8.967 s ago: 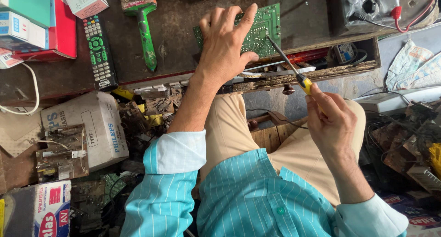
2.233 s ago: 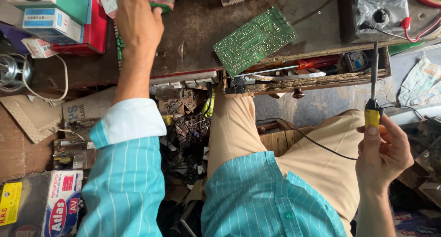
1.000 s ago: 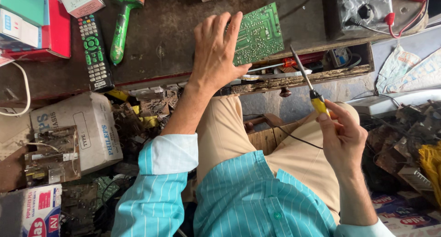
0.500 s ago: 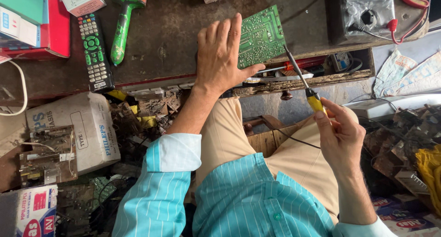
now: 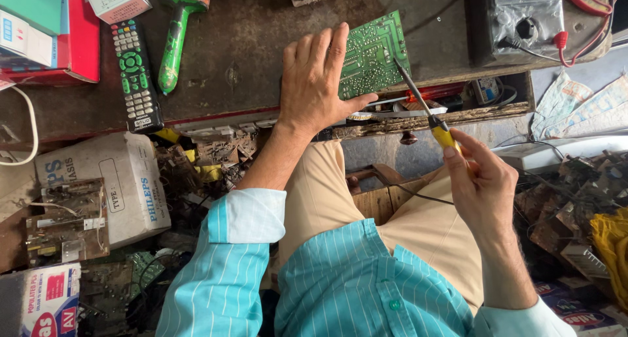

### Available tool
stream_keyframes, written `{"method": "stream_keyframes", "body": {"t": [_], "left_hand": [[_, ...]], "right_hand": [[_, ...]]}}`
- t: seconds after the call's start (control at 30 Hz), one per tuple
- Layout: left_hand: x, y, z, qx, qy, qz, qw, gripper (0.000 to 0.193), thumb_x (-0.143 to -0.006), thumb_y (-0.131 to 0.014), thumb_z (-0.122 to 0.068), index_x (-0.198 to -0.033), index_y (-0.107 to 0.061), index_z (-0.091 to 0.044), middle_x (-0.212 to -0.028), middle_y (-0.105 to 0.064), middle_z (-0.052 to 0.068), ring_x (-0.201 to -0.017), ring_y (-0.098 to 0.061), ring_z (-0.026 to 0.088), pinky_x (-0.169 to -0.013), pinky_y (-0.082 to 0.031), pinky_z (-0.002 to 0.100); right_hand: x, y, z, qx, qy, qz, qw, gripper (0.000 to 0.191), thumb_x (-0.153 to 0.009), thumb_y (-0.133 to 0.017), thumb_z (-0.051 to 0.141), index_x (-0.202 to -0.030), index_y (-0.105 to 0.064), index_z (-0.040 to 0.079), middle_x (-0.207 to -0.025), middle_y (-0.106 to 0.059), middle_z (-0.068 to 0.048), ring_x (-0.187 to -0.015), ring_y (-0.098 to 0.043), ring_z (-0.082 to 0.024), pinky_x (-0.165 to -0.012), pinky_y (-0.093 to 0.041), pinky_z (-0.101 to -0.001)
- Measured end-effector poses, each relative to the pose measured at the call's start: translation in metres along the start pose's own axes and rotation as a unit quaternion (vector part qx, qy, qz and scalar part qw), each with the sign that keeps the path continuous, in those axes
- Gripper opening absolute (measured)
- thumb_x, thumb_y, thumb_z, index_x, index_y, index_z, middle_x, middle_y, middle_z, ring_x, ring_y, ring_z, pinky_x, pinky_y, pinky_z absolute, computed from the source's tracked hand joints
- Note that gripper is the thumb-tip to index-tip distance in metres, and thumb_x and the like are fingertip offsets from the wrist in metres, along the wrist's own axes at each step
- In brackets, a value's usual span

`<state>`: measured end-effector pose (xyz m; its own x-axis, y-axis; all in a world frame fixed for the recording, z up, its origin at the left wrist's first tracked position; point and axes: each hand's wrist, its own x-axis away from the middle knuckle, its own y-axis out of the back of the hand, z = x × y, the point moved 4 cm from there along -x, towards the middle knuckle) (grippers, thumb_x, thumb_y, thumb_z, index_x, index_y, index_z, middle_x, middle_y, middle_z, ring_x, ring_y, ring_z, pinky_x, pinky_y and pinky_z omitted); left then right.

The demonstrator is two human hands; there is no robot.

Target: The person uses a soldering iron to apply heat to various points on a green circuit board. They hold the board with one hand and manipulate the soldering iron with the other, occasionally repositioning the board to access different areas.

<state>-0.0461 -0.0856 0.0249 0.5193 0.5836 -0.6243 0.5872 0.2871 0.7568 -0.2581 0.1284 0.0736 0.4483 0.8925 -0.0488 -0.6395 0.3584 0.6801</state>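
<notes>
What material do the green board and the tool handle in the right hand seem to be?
Green circuit board: likely rigid laminate, matte green coating with pale traces. Tool handle: probably glossy yellow plastic; its shaft looks like grey metal.

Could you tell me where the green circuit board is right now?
In the head view the circuit board lies on the workbench, right of centre, under the left hand, with the soldering iron tip touching its right edge.
</notes>
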Motion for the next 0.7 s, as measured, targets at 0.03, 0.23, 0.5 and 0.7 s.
{"method": "stream_keyframes", "body": {"t": [0.03, 0.23, 0.5, 0.7], "left_hand": [[0.0, 0.0, 0.0, -0.001, 0.0, 0.0, 1.0, 0.125, -0.074, -0.083, -0.084, -0.155, -0.034, -0.001, -0.136, -0.051, 0.014, -0.121, -0.052, 0.03, -0.108, -0.039, 0.05], [0.001, 0.002, 0.0, 0.004, 0.003, 0.001, 1.0, 0.125, -0.076, -0.082, -0.085, -0.155, -0.034, -0.001, -0.136, -0.051, 0.014, -0.121, -0.052, 0.03, -0.107, -0.04, 0.05], [0.001, 0.007, -0.003, 0.001, 0.002, -0.003, 1.0, 0.121, -0.079, -0.08, -0.083, -0.156, -0.033, -0.003, -0.137, -0.05, 0.013, -0.123, -0.051, 0.029, -0.109, -0.039, 0.05], [0.002, 0.009, -0.003, -0.006, -0.001, -0.004, 1.0, 0.118, -0.083, -0.076, -0.085, -0.156, -0.033, -0.003, -0.138, -0.049, 0.013, -0.124, -0.051, 0.029, -0.109, -0.04, 0.05]], "right_hand": [[0.0, 0.0, 0.001, 0.0, 0.005, -0.001, 1.0, 0.033, -0.104, -0.068, 0.017, -0.135, -0.069, 0.006, -0.088, -0.071, -0.004, -0.06, -0.052, -0.003, -0.053, -0.044, -0.0229], [-0.001, 0.002, 0.013, 0.042, 0.057, -0.007, 0.997, 0.031, -0.107, -0.07, 0.015, -0.136, -0.071, 0.006, -0.089, -0.071, -0.009, -0.068, -0.057, -0.008, -0.058, -0.046, -0.0251], [0.005, 0.009, 0.039, 0.131, 0.114, -0.031, 0.984, 0.027, -0.104, -0.073, 0.011, -0.13, -0.074, 0.006, -0.099, -0.074, -0.013, -0.072, -0.068, -0.016, -0.062, -0.053, -0.0297], [-0.001, 0.014, 0.034, 0.063, 0.05, 0.017, 0.997, 0.029, -0.102, -0.073, 0.012, -0.13, -0.074, 0.005, -0.09, -0.072, -0.01, -0.066, -0.059, -0.012, -0.06, -0.047, -0.0279]]}}
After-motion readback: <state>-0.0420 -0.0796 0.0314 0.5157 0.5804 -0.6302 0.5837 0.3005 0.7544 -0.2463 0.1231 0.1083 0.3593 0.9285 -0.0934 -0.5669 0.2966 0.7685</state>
